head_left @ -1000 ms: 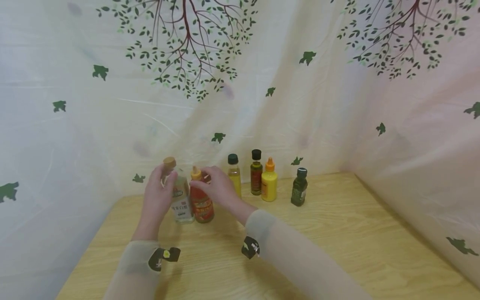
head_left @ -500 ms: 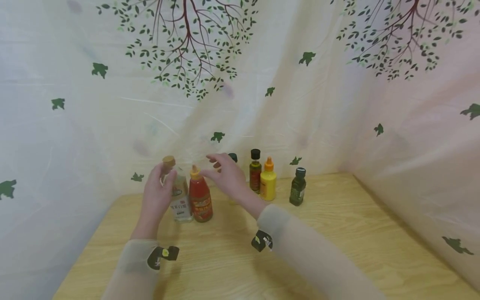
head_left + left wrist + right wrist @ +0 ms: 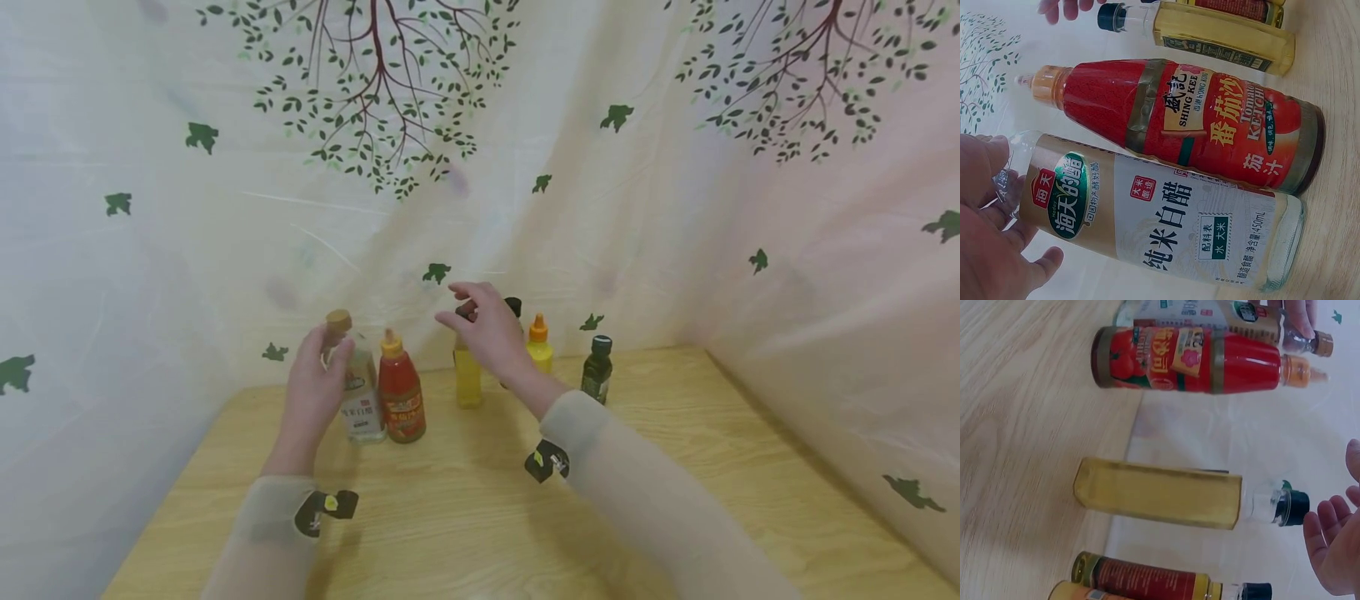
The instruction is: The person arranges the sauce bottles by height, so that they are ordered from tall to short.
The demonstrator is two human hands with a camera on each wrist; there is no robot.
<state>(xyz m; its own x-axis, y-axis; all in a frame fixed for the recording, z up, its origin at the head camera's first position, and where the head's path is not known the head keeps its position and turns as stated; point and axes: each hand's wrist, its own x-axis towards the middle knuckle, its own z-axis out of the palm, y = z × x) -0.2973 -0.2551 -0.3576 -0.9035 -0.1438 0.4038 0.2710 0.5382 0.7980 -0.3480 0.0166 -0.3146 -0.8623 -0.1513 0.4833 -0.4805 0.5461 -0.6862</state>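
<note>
In the head view my left hand point(image 3: 315, 383) is at the neck of a clear white rice vinegar bottle point(image 3: 363, 412). Its fingers curl loosely round the neck, with the thumb standing off the glass in the left wrist view. Right beside that bottle stands a red ketchup bottle point(image 3: 401, 396) with an orange nozzle cap. My right hand point(image 3: 491, 333), fingers spread and slightly bent, is raised by the dark green cap of a pale yellow oil bottle point(image 3: 1160, 494). It holds nothing; whether a fingertip touches the cap, I cannot tell. All these bottles are upright.
Behind the right hand, partly hidden, are a black-capped bottle with a red label point(image 3: 1147, 578) and a yellow squeeze bottle point(image 3: 539, 350). A small dark green bottle point(image 3: 597, 371) stands farther right on the wooden table point(image 3: 435, 517). A leaf-printed curtain point(image 3: 660, 225) hangs behind.
My right hand has moved from the ketchup bottle's cap rightward and up to the oil bottle's cap. The left hand and the bottles have stayed in place.
</note>
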